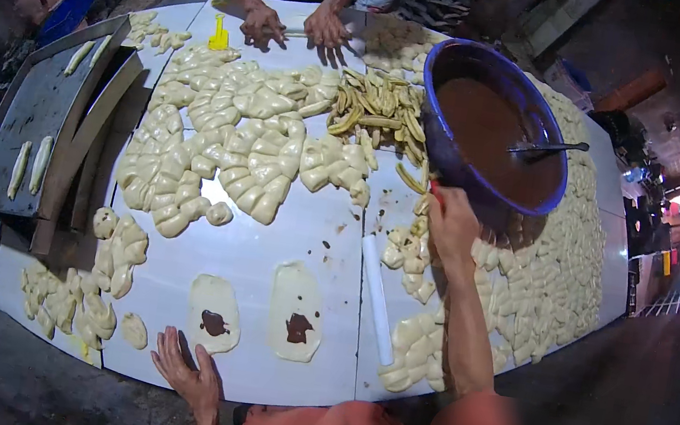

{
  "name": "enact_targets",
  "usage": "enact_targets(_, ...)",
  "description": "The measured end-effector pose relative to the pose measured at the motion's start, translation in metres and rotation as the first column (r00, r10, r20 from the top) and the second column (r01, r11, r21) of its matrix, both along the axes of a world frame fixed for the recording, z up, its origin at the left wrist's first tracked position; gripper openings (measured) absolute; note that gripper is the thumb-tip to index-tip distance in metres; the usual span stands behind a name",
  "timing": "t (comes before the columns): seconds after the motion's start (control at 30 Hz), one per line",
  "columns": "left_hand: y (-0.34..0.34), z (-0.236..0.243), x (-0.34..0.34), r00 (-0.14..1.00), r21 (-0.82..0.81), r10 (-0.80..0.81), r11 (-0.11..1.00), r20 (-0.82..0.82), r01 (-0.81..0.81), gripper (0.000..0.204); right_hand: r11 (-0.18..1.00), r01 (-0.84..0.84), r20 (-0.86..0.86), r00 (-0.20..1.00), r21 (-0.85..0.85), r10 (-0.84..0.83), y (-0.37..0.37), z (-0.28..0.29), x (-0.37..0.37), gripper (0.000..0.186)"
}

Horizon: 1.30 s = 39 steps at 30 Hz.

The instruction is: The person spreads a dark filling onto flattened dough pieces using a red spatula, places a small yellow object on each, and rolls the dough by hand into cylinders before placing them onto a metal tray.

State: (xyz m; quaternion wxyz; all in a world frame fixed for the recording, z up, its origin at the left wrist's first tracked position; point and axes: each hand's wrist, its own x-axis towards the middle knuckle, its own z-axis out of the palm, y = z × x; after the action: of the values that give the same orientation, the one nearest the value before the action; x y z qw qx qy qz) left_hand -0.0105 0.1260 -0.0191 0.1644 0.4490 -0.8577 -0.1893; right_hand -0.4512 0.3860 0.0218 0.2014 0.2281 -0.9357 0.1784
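My left hand (188,373) rests at the table's near edge, fingers spread, holding nothing. Just beyond it lie two flattened dough ovals, a left one (209,294) and a right one (293,289), each with a dark brown chocolate-like smear near its close end. Reaching across the table, my right hand (454,228) is closed around a small red-handled tool (437,194), whose working end I cannot make out. That hand is beside the pile of sliced bananas (380,111) and the purple-blue basin (428,107) of brown filling. A white rolling pin (378,299) lies left of my right forearm.
Dough pieces (252,151) cover much of the table (273,247), with more at right (553,288). Metal trays (37,123) with a few dough sticks stand at left. A ladle (547,148) sits in the basin. Across the table, another person's hands (325,27) press on a roller. A yellow scraper (219,36) lies nearby.
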Motion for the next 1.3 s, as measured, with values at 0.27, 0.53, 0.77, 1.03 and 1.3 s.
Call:
enact_targets(0.27, -0.001, 0.002, 0.000, 0.998, -0.024, 0.058, 0.998, 0.032, -0.058, 0.053, 0.995, -0.025, 0.106, 0.994, 0.098, 0.015, -0.118, -0.008, -0.080, 0.032)
enact_targets(0.53, -0.002, -0.001, 0.001, 0.999, -0.037, 0.031, 0.999, 0.028, -0.030, 0.047, 0.947, -0.174, 0.161, 0.962, -0.269, 0.222, -0.074, -0.006, -0.061, 0.018)
enact_targets(0.77, 0.000, 0.001, 0.001, 0.998, -0.026, 0.031, 0.999, 0.062, -0.029, 0.043, 0.983, -0.153, 0.336, 0.924, -0.104, 0.180, -0.043, -0.009, -0.052, 0.040)
enact_targets(1.03, -0.001, 0.006, 0.000, 0.999, 0.008, 0.019, 1.000, 0.032, -0.019, 0.040, 0.998, -0.037, 0.412, 0.911, 0.045, 0.015, -0.076, 0.002, -0.060, 0.041)
enact_targets(1.3, -0.001, 0.006, -0.002, 1.000, -0.022, 0.013, 1.000, -0.014, -0.013, 0.036, 0.919, -0.315, 0.712, 0.588, -0.236, 0.384, -0.067, 0.016, -0.020, 0.043)
